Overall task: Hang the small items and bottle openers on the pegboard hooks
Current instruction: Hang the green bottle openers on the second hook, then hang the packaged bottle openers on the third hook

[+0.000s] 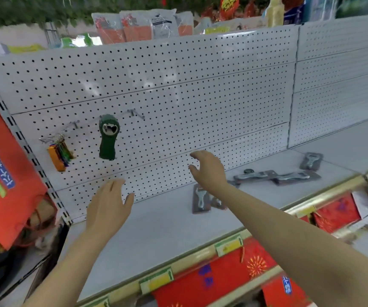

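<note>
The empty, loose-fingered right hand (208, 168) hung nearest the grey metal bottle opener on its dark card (201, 199), which lay on the white shelf (160, 227) just at its six o'clock, long axis twelve-to-six, while the open left hand (107, 207) hovered well apart at nine

Left grip (108, 206) spread; right grip (208, 168) seemingly loosely curled, both empty.

One green bottle opener (108, 138) hanging, four carded openers (201, 198) on the shelf, three hooks (137, 113), two hands (107, 207)
</note>
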`<state>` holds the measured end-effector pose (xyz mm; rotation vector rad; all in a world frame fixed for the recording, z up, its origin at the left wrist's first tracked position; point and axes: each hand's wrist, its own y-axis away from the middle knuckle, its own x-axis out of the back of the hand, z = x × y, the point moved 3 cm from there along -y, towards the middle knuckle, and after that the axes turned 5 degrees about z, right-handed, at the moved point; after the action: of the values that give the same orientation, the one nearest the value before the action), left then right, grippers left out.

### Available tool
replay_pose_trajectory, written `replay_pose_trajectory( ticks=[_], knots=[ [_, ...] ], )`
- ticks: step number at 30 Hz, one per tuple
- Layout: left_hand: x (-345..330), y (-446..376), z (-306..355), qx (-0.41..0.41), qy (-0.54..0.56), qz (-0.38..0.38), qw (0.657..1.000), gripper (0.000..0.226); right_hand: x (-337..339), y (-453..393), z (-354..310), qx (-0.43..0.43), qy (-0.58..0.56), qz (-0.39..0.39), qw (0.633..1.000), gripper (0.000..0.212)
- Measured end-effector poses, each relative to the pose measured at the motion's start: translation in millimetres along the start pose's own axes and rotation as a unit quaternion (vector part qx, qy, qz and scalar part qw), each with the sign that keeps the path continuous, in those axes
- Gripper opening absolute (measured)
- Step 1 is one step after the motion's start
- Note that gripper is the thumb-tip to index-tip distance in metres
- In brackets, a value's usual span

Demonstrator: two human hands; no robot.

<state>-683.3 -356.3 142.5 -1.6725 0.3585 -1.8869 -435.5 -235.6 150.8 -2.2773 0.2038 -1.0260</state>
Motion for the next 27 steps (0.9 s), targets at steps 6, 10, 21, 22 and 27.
replay_pose_trajectory(
  ticks=[6, 10, 21, 22, 27],
  knots=[
    [-30.5, -10.0, 87.4, -0.042, 0.032, -0.023, 0.998, 0.048, 37.3, 6.8, 84.3, -0.032, 0.039, -0.012, 0.999, 0.040],
    [-66.1, -20.6, 165.5, -0.070, 0.055, -0.052, 0.995, 0.047, 70.2, 11.0, 148.5, -0.057, 0.065, -0.014, 0.996, 0.040],
    [-185.3, -37.5, 326.2, -0.110, 0.081, -0.145, 0.980, 0.044, 128.6, 14.4, 303.8, -0.106, 0.109, -0.021, 0.988, 0.038],
    [-196.1, -41.7, 334.4, -0.111, 0.079, -0.154, 0.979, 0.043, 129.0, 12.9, 314.9, -0.116, 0.110, -0.027, 0.987, 0.039],
    [-260.6, -79.9, 363.3, -0.106, 0.056, -0.201, 0.972, 0.034, 122.7, 5.7, 365.6, -0.140, 0.122, -0.041, 0.982, 0.039]
  ],
)
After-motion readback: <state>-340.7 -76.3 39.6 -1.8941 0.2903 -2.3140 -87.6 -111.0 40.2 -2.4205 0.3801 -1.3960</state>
